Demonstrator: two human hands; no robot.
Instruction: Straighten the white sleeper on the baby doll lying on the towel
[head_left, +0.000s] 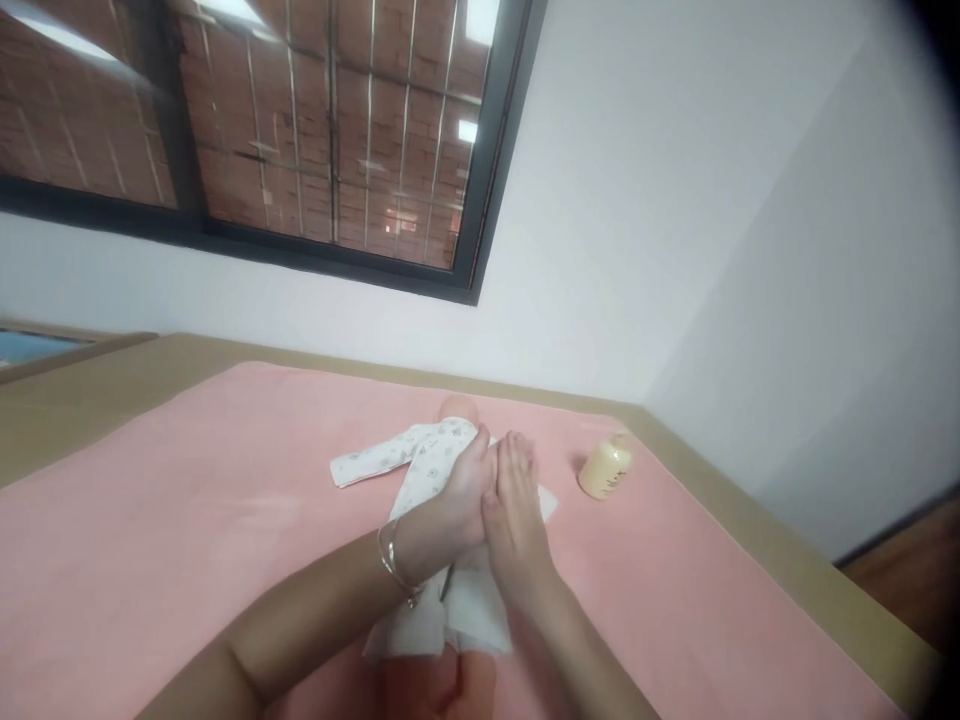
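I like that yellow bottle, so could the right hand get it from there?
Probably yes. The right hand is against the left hand, but toward the yellow bottle only white fabric and pink cloth lie, nothing standing between.

Pressed together over the doll (427, 480), your left hand (465, 492) and right hand (517, 505) hide part of its top and much of one sleeve; the space between your palms is out of sight. Toward you from the doll, its legs and your forearms run off the bottom edge. The lettering on the bottle (606, 470), right of the doll, is too small to read. Beyond the doll, the window (480, 240) is cropped at the top and left.
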